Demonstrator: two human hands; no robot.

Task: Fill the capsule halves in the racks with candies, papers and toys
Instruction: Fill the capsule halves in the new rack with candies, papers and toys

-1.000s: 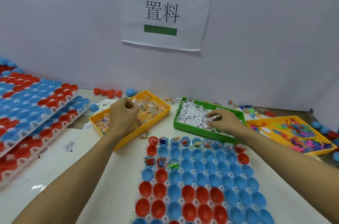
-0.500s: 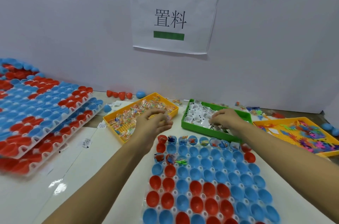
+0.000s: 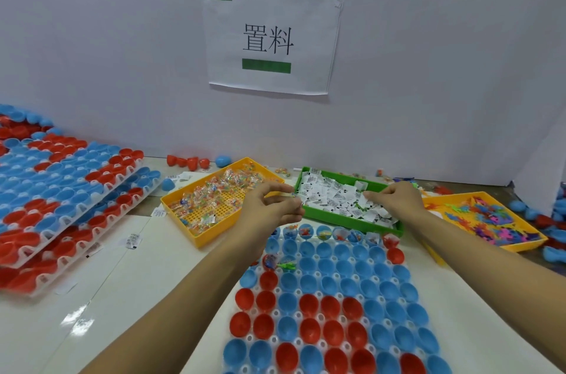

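Lying nearest on the white counter is a clear rack packed with blue and red capsule halves, most of them bare inside; only the far row and a couple of cups just behind the left forearm show small coloured bits in them. Over the rack's far left corner hangs the left hand, its grip pinched together on a small clear-wrapped piece that looks like a candy, though it is too small to be sure. Across from it, the right hand reaches into the green tray, fingertips closed down on the white folded papers heaped there; whether one slip is truly caught between them I cannot tell. Just left of the green tray sits a yellow tray of wrapped candies, set at an angle, and off to the right a second yellow tray holds a jumble of bright plastic toys. Further left, stacked racks filled with blue and red halves overlap one another. Along the back edge lie a few loose red halves and a blue one, stray paper slips scattered near them. Behind everything, a printed sheet with green bars is taped to the pale wall.
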